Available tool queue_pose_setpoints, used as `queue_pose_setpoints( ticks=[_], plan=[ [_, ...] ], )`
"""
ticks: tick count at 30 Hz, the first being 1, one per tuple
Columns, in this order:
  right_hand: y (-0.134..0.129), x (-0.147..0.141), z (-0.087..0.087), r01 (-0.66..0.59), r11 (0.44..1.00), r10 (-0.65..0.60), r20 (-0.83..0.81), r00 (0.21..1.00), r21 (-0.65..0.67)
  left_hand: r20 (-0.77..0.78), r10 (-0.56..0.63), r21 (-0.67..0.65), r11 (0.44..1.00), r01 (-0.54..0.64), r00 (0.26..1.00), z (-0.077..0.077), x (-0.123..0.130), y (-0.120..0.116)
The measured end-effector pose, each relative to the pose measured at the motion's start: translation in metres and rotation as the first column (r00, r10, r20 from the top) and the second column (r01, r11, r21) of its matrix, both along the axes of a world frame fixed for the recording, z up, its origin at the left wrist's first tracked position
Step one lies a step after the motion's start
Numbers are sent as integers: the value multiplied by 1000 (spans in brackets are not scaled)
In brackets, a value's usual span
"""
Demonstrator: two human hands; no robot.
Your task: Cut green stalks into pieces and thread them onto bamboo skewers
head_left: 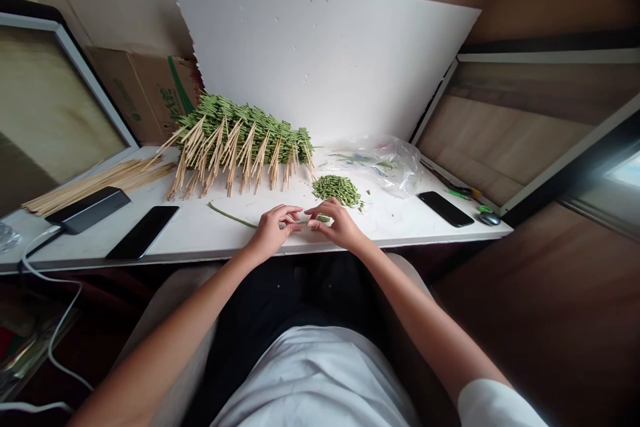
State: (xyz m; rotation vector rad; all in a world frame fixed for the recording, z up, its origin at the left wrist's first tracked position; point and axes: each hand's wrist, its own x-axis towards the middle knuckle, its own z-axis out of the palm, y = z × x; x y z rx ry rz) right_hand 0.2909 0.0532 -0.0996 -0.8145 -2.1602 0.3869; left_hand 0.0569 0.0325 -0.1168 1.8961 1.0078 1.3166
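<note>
A long green bean [233, 215] trails leftward over the white table from my left hand [275, 230], whose fingers are closed on it. Close beside it, my right hand [337, 223] is curled around short cut bean pieces [323, 218] near the table's front edge. Just beyond my right hand lies a small heap of cut bean pieces [336, 189]. Farther back on the left, bean pieces threaded on wooden skewers [245, 123] are stacked in a long pile, their bare stick ends pointing toward me.
Loose skewers [100, 183], a black box-like device [90, 209] with a white cable and a phone [143, 232] are on the left. A clear plastic bag [403, 167], another phone [446, 208] and a mouse [489, 218] lie right. A white board [320, 47] stands behind.
</note>
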Motion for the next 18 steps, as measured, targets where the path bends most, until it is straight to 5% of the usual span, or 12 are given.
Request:
queue_pose_setpoints(
  ticks=[2,9,14,18],
  plan=[
    [-6,-7,4,-79,997,79,-27,997,-15,-15,0,3,1000,0,1000,-1,-1,1],
    [-7,-8,0,2,1000,0,-65,998,30,-254,36,131,991,-2,966,3,-10,3],
    [-17,-16,3,-18,999,22,-97,995,50,-220,4,149,988,30,976,10,-4,-3],
    [-21,-20,6,-34,997,16,-254,967,-68,-88,-116,79,989,123,989,12,1,-9]
  ],
)
